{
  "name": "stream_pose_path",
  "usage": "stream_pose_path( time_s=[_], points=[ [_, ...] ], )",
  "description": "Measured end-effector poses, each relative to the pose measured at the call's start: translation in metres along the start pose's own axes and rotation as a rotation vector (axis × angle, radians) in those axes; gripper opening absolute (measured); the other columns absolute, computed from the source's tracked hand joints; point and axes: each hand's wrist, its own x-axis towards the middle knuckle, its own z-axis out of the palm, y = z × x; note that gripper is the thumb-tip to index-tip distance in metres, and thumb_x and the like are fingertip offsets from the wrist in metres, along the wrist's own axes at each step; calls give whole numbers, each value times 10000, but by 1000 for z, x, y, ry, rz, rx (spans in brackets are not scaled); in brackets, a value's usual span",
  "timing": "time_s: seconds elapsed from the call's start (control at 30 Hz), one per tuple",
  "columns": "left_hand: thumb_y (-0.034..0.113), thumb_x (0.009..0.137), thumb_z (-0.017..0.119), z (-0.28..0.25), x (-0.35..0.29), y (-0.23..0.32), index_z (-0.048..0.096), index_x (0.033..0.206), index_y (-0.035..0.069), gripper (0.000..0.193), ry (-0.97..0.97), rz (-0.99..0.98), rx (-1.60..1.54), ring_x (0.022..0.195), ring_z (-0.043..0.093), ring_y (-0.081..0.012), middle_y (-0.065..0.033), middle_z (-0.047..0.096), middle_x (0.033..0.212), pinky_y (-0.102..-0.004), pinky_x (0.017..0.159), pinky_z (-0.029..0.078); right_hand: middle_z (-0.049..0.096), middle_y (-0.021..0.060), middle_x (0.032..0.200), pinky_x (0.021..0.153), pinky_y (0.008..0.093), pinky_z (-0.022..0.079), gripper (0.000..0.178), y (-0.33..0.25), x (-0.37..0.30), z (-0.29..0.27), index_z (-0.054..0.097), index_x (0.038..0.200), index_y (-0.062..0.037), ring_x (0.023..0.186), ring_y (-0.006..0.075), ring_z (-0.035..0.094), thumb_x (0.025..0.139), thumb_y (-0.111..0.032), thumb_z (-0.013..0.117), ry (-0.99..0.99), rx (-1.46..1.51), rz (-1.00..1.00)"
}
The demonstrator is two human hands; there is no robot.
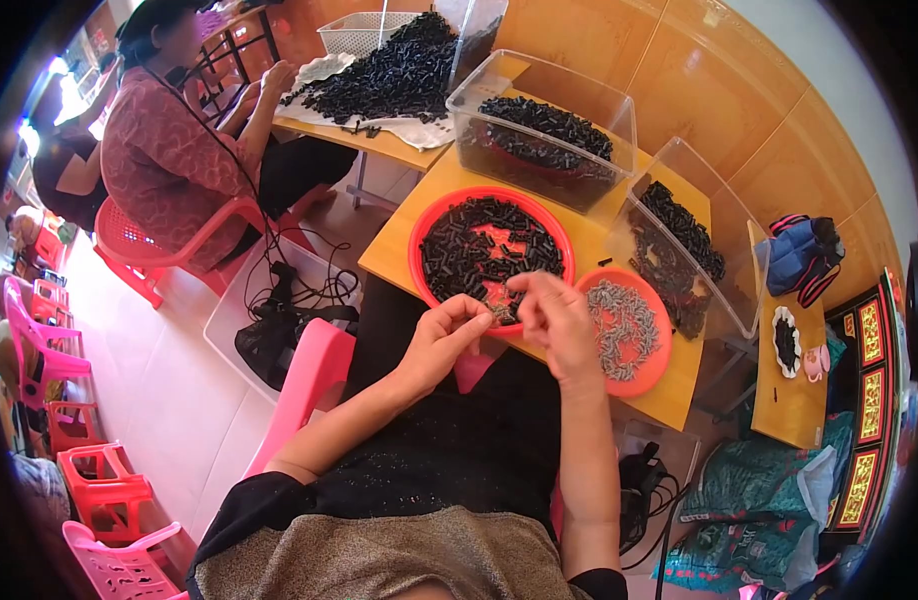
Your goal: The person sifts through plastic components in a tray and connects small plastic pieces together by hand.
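Note:
My left hand point(444, 338) is closed in a pinch at the near edge of a red basin point(416, 250). A tiny piece may sit between thumb and forefinger, too small to make out. Close to its right, my right hand point(561, 325) has its fingers curled in, and whatever they hold is hidden. Many short black tube-like pieces point(459, 240) fill the basin, with red bottom showing in the middle. Beside my right hand lies a shallow orange-pink plate point(662, 340), bearing a heap of small grey pieces point(624, 325).
Clear plastic bins point(539, 130) with black pieces stand behind and right of the basin. A black heap point(389, 75) covers white cloth on a further table, where another person point(179, 150) sits. Cables and a black bag point(269, 340) fill a floor bin at left.

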Motion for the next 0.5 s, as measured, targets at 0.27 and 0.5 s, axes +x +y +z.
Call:
stream_pose_path(
  time_s=[0.27,0.5],
  points=[
    [146,1037,771,-38,26,2,759,1065,17,133,163,190,359,796,644,-62,21,724,884,-242,732,512,480,-63,684,491,226,238,287,45,-2,-40,754,1143,-23,528,29,347,1156,-258,591,191,37,-200],
    [203,938,805,-56,56,18,833,1001,76,145,-114,289,1013,845,763,-287,-124,792,923,-406,756,585,457,-40,649,482,248,252,353,46,1,-51,711,1119,-15,494,54,318,1188,-310,530,191,342,-339]
  ],
)
